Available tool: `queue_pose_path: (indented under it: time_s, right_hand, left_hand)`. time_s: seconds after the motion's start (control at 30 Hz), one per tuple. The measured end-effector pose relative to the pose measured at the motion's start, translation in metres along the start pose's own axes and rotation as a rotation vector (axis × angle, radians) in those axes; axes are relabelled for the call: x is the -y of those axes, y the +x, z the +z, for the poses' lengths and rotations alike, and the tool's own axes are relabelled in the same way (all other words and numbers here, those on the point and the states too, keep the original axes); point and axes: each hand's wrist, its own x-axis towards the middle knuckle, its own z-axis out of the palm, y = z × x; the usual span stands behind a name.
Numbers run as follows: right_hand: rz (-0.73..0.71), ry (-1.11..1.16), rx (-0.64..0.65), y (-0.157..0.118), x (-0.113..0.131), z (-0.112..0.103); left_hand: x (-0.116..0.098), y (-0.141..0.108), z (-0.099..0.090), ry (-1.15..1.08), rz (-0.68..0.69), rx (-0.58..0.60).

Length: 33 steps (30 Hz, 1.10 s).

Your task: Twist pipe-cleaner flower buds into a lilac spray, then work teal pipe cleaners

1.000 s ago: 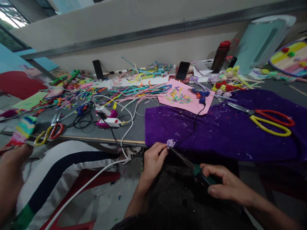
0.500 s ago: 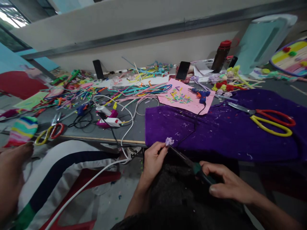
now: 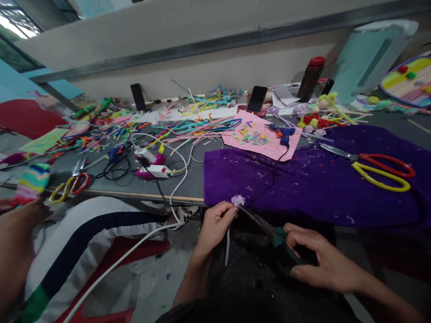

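Note:
My left hand [image 3: 215, 226] pinches a small lilac fuzzy flower [image 3: 238, 200] between thumb and fingertips, close to the front edge of the purple cloth. A thin lilac strip [image 3: 227, 247] hangs below those fingers. My right hand [image 3: 323, 258] has its fingers in the dark green handles of a pair of scissors [image 3: 257, 218]. The blades point up and left, and their tips meet the underside of the flower. How far the blades are parted is hard to make out.
On the purple cloth [image 3: 313, 188] lie red-and-yellow scissors [image 3: 357, 157]. Behind, pink paper [image 3: 289, 150] carries cut bits and a blue glue gun [image 3: 284, 134]. A power strip [image 3: 158, 170] with cables sits left of centre. Another person's hand [image 3: 23, 237] holds a striped piece [image 3: 33, 179] at left.
The lilac flower has turned to show more of its face, and the hanging strip has come into view. My right hand's grip on the scissors has widened. The other person's hand has shifted slightly.

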Motion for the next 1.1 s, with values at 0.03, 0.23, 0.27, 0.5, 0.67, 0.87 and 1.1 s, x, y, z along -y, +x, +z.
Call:
queue_pose_path:
  time_s: [0.03,0.23,0.27,0.5,0.67,0.87,1.1]
  right_hand:
    - [0.0,0.002,-0.004,0.0002,0.0002,0.0002]
    - [-0.015,0.02,-0.013,0.0015,-0.0007,0.0012]
    - [-0.016,0.019,-0.014,0.0017,-0.0012,0.0013]
    - [-0.01,0.035,-0.026,0.0024,-0.0045,0.0028]
    - [0.021,0.09,-0.011,0.0017,-0.0067,0.0051]
    - [0.11,0.323,0.005,0.0,-0.0076,0.0077]
    - [0.236,0.635,0.055,0.0004,-0.0095,0.0078]
  left_hand:
    - [-0.0001,-0.0001,-0.0001,0.013,0.016,0.002]
    - [0.0005,-0.0002,0.0006,0.144,0.146,-0.002]
    - [0.0004,-0.0001,0.0008,0.159,0.155,-0.001]
    - [-0.0014,0.0001,0.0008,0.205,0.195,0.006]
    - [0.0005,0.0009,0.0014,0.205,0.2,0.0]
    - [0.0036,0.0022,0.0033,0.19,0.203,-0.05]
    - [0.0032,0.0022,0.0041,0.158,0.208,-0.083]
